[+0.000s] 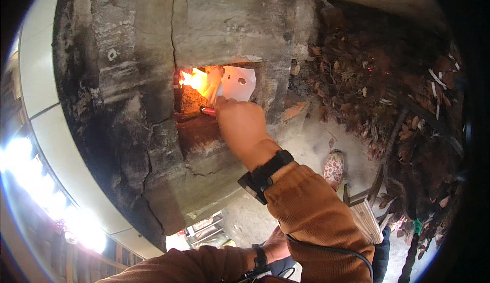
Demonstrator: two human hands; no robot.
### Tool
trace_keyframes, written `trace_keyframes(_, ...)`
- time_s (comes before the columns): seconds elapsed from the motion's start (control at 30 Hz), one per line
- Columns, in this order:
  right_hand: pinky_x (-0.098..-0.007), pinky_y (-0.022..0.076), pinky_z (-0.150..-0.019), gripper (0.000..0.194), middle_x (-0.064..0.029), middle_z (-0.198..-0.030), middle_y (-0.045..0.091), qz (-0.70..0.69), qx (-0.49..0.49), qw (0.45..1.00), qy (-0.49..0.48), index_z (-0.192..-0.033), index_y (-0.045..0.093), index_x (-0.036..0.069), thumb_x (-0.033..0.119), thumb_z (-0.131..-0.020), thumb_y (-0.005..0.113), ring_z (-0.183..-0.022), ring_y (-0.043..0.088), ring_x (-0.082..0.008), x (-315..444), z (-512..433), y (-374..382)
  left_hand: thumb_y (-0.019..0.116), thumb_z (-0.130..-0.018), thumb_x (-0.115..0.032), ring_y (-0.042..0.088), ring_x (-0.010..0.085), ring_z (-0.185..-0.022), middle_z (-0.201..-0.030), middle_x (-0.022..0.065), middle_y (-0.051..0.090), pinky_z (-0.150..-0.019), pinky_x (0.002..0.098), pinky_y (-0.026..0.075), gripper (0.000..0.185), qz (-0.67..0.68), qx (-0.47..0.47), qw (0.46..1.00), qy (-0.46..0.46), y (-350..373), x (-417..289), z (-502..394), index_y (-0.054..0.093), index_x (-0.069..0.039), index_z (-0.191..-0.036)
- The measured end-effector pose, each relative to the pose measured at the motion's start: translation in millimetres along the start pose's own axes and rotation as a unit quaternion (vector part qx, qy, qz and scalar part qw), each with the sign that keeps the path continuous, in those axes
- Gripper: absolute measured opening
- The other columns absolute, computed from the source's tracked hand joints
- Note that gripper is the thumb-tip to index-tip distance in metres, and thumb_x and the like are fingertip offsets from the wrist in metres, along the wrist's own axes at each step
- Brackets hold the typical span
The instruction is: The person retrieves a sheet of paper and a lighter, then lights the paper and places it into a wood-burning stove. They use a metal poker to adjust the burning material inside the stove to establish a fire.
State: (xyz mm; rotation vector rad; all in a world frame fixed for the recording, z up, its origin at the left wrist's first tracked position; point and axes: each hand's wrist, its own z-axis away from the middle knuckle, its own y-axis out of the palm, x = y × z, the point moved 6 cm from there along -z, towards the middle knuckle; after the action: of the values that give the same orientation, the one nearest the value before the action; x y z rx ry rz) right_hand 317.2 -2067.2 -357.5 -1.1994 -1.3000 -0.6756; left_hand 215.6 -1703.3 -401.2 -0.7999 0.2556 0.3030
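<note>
My right hand [242, 126] is at the square firebox opening of a sooty concrete stove [226, 34]. It grips a sheet of white paper [239, 84] that burns along its left side and has a small charred hole. A red lighter [208, 111] sticks out leftward from the same fist. Bright flame [194, 80] rises at the upper left of the opening. Low in the view, my left hand [277, 244] is by my lap, partly covered by my right forearm; its fingers are hidden.
Dry leaves and twigs [352, 88] are heaped at the right, with branches [428, 118] across them. A wooden stool [365, 222] and my patterned shoe [334, 168] are below. Pale tiles [72, 160] edge the stove top. Cracks run through its wall.
</note>
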Motion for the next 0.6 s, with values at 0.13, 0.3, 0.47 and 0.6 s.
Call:
trace_keyframes(0.13, -0.0390, 0.0568, -0.059, 0.009, -0.0091, -0.076, 0.070, -0.002, 0.007, 1.000, -0.019, -0.092, 0.063, 0.008, 0.011, -0.085, 0.060, -0.069, 0.072, -0.0277, 0, -19, 27, 0.066, -0.087, -0.027, 0.046, 0.0360, -0.134, -0.145, 0.0145, 0.053, -0.112, 0.0468, 0.035, 0.049, 0.094, -0.075, 0.993, -0.006, -15, -1, -4, 0.062, -0.012, -0.133)
trace_keyframes(0.3, -0.0415, 0.0566, -0.063, 0.013, -0.0093, -0.078, 0.071, 0.012, 0.014, 1.000, -0.017, -0.097, 0.065, 0.010, 0.016, -0.088, 0.058, -0.073, 0.072, -0.0288, 3, -38, 52, 0.065, -0.088, -0.027, 0.046, 0.0348, -0.135, -0.146, 0.0138, 0.053, -0.113, 0.0452, 0.034, 0.049, 0.114, -0.022, 0.992, -0.052, -23, 5, -8, 0.061, -0.012, -0.134)
trace_keyframes(0.47, -0.0429, 0.0553, -0.062, 0.014, -0.0099, -0.081, 0.072, -0.033, 0.034, 0.999, -0.007, -0.096, 0.065, 0.010, 0.019, -0.091, 0.056, -0.075, 0.072, -0.0292, -4, -53, 60, 0.064, -0.089, -0.027, 0.045, 0.0336, -0.136, -0.146, 0.0130, 0.053, -0.114, 0.0436, 0.034, 0.048, 0.131, -0.002, 0.989, -0.066, -23, 8, -8, 0.060, -0.013, -0.135)
trace_keyframes(0.6, -0.0431, 0.0555, -0.057, 0.017, -0.0111, -0.075, 0.071, -0.032, 0.005, 0.999, -0.014, -0.097, 0.066, 0.009, 0.021, -0.093, 0.056, -0.069, 0.072, -0.0306, -5, -57, 57, 0.064, -0.090, -0.026, 0.045, 0.0326, -0.136, -0.147, 0.0124, 0.052, -0.115, 0.0424, 0.033, 0.048, 0.137, 0.005, 0.988, -0.073, -23, 13, -8, 0.059, -0.013, -0.136)
